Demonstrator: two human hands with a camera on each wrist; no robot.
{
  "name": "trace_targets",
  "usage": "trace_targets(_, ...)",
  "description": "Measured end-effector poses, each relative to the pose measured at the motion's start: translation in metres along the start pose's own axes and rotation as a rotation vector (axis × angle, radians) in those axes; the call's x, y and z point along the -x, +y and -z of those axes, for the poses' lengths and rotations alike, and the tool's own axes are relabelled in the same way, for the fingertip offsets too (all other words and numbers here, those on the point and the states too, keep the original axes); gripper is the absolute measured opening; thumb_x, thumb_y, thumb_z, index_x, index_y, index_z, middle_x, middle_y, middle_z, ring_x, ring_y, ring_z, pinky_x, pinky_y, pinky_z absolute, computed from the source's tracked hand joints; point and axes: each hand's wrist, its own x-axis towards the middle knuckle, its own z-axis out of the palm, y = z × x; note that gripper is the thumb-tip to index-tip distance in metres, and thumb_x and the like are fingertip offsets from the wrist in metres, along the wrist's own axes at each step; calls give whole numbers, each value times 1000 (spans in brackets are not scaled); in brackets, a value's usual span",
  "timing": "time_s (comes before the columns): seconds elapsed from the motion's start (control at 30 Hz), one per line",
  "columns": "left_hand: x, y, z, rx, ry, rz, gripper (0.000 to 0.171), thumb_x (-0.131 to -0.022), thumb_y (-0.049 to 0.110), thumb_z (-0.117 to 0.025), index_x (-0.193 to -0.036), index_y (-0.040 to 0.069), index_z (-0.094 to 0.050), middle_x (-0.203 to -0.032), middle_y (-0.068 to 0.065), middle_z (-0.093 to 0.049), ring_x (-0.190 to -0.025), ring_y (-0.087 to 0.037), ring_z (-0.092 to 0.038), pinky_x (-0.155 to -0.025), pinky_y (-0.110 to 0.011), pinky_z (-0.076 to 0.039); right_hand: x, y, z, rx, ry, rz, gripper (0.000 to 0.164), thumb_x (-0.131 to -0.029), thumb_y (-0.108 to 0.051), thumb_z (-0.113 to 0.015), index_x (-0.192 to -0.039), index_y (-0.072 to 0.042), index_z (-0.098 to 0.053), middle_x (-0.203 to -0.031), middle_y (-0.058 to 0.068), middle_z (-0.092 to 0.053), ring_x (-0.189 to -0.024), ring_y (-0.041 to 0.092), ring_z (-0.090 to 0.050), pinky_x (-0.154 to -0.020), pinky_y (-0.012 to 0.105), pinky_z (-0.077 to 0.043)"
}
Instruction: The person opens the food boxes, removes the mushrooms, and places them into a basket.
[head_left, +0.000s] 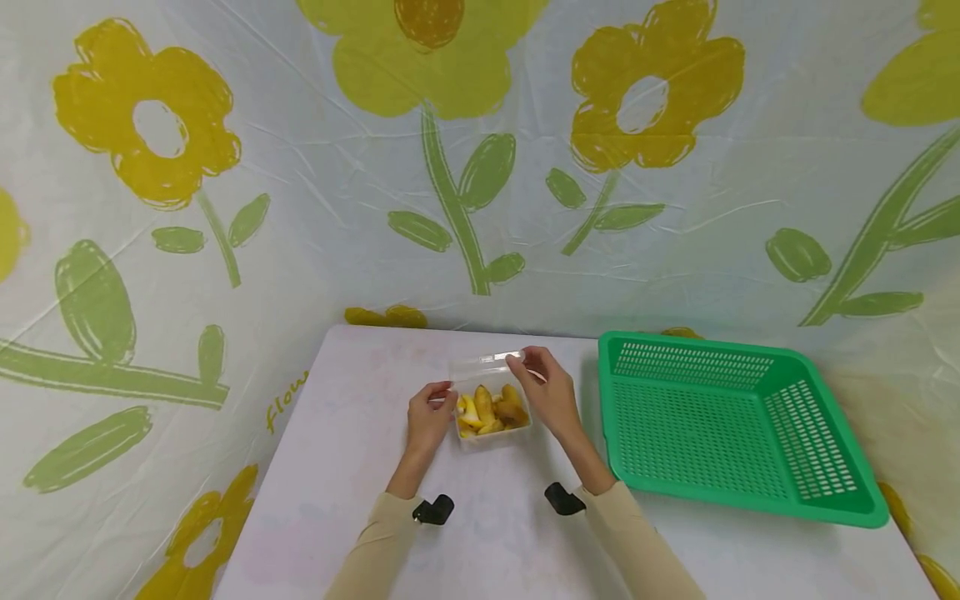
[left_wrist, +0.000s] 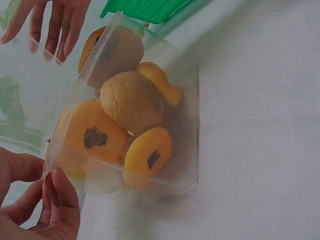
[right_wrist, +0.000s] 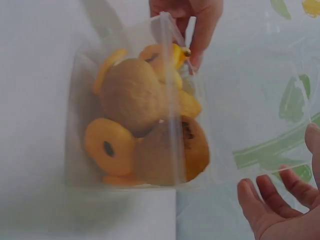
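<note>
A clear plastic box (head_left: 491, 442) sits near the middle of the table, holding several yellow and brown fruit-like pieces (head_left: 484, 408), some with dark spots. Its transparent lid (head_left: 480, 365) stands raised at the far side. My left hand (head_left: 431, 417) pinches the box rim at its left corner between thumb and fingers, seen closely in the left wrist view. At the lid's right end, my right hand (head_left: 551, 393) holds the edge with thumb and fingertips. Through the cloudy wall, the pieces (right_wrist: 132, 95) look blurred in the right wrist view.
A large green perforated basket (head_left: 690, 433) stands to the right of the box on the pale table (head_left: 315, 483). Behind and at the sides hangs a white cloth (head_left: 300, 208) printed with yellow flowers, meeting the table's far edge.
</note>
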Motion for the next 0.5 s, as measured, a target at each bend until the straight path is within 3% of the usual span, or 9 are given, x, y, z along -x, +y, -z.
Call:
trace_targets(0.2,-1,1,-6,50,62,55,20,-96,5,-71,-111,-8,-71,-96,-18,-67,-69,-11,-58,-56,-16,-51,-16,-8,-3,94,22,-8,43,-101,-41,-66,-121,-3,-63,-118,16,-67,-111,30,-65,-98,45,-54)
trace_targets(0.5,-1,0,-11,123,117,109,19,-97,7,-71,-109,-8,-72,-95,-19,-69,-68,-11,-56,-54,-16,-49,-42,-9,-6,174,15,61,36,-106,-34,-58,-114,0,-66,-105,23,-71,-94,35,-70,-83,50,-58)
